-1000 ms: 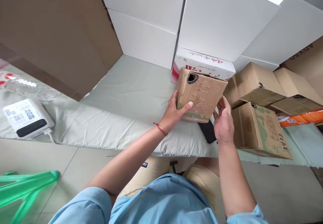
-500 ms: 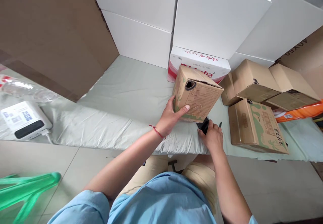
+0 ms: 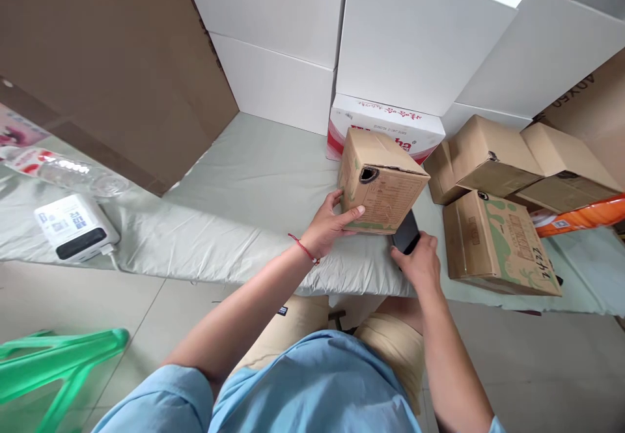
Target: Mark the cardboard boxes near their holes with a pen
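Note:
My left hand grips a small brown cardboard box at its lower left corner, thumb on the printed face and fingers round the side. The box is tilted and has a dark-edged hole near its top left corner. Just right of it, my right hand is closed round a flat black phone, whose far end lies close to the box's lower edge. Whether the phone touches the box I cannot tell. Behind the held box stands a white and red carton, partly covered by it.
At right stand a printed box, several plain brown boxes and an orange packet. A white power bank with a cable, a plastic bottle and a big brown panel are at left. White panels close the back.
My right hand has moved slightly right with the phone, and more of the phone now shows beside the box. My left hand keeps its grip on the box. The camera view has shifted a little.

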Available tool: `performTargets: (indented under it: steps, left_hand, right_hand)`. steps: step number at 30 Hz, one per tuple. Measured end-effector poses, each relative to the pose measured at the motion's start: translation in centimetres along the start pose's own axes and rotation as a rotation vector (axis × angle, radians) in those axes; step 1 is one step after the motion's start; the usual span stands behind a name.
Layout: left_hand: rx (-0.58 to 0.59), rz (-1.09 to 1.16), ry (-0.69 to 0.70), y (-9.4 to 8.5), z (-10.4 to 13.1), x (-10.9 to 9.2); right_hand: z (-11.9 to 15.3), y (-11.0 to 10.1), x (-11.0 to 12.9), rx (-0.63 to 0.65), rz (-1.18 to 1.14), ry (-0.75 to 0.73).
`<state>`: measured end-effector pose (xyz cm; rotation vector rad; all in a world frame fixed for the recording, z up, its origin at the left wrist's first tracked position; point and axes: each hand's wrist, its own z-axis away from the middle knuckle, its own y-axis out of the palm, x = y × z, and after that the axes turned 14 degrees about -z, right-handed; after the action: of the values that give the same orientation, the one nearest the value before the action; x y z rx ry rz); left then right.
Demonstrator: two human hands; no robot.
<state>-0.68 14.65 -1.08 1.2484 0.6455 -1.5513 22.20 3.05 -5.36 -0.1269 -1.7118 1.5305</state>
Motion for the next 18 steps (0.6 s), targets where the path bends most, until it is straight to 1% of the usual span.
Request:
performTargets:
  steps: [2,3,5,7,9,11,15,18]
  left_hand:
    - [-0.014,-0.002,0.002,0.3,0.0,0.1]
    - [-0.024,-0.003,0.004,0.5,0.0,0.1]
    - [-0.042,-0.002,0.005,0.8,0.0,0.2]
    - [-0.054,0.002,0.005,1.1,-0.1,0.3]
    - [-0.063,0.000,0.002,1.3,-0.2,0.4]
    - [-0.070,-0.003,-0.001,1.5,-0.2,0.5]
    - [-0.080,0.003,0.005,1.8,-0.2,0.7]
    - [-0.100,0.010,0.016,1.8,-0.4,1.0]
  right_hand:
    - [0.5,-0.9,-1.0,-0.192,-0.145,-0.018]
    - [0.9,-1.4,-1.4,-0.294,-0.215,-0.058]
    - [1.8,-2.7,-1.7,-0.476,-0.328,-0.178]
    - [3.0,-3.7,-1.1,-0.587,-0.402,-0.296]
    - [4.4,-4.2,0.6,-0.618,-0.447,-0.397]
    - [5.7,-4.1,2.9,-0.603,-0.478,-0.500]
    - [7.2,-2.8,7.6,-0.560,-0.528,-0.693]
    - [7.6,-1.7,9.6,-0.530,-0.552,-0.738]
